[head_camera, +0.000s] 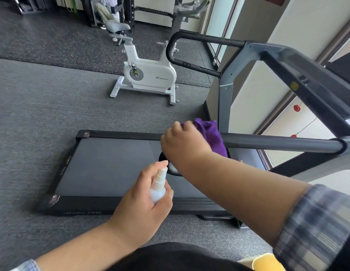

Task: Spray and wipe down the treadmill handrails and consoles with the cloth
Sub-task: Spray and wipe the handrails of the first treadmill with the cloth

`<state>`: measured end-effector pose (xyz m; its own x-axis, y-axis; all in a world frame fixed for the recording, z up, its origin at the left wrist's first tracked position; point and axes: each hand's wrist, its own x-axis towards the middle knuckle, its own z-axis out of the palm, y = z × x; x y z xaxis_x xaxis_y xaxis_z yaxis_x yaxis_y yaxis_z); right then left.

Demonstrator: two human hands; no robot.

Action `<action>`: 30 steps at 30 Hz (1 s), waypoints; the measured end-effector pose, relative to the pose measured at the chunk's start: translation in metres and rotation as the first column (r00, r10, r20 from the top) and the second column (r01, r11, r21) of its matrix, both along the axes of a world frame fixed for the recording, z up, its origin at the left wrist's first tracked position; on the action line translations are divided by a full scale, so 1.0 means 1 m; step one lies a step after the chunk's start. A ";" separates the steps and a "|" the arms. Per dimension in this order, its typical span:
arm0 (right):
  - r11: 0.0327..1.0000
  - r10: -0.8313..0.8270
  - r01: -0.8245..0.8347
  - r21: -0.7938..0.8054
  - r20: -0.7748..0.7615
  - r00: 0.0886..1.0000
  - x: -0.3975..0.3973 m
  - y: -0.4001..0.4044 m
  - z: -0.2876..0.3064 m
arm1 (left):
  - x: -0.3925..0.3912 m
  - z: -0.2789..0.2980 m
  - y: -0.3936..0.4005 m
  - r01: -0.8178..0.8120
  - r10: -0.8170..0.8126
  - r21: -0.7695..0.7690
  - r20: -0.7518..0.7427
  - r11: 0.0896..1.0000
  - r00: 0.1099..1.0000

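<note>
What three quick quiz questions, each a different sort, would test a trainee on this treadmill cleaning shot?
1. True or false: the right hand presses the purple cloth on the near handrail.
2. The left hand holds: A) sponge B) spray bottle C) brush
3. Fill in: the white machine beyond the treadmill deck is an exercise ____.

Key: 1 true; 2 B; 3 bike.

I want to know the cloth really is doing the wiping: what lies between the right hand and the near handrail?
In the head view, the purple cloth lies between the right hand and the near handrail.
</note>
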<state>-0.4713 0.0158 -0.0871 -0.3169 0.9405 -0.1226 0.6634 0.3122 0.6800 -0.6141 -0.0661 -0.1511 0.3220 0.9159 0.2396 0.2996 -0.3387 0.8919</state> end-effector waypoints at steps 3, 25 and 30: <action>0.975 0.123 -0.069 -0.209 0.258 0.958 -0.023 0.016 -0.019 | 0.002 0.003 -0.001 -0.007 0.007 -0.011 -0.021 1.000 1.000; 0.970 -0.149 0.232 0.069 -0.585 0.797 0.127 -0.045 0.015 | 0.043 0.025 -0.011 0.052 -0.051 -0.122 0.009 0.991 0.999; 0.937 -0.128 0.297 0.185 -0.607 0.784 0.173 -0.071 -0.002 | 0.088 0.037 -0.019 0.081 -0.084 -0.115 -0.026 0.990 0.996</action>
<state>-0.2978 -0.0556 -0.0892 -0.0361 0.9616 0.2721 0.9835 -0.0141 0.1803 -0.5261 -0.0854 -0.1143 0.4032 0.9066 0.1244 0.3023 -0.2603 0.9170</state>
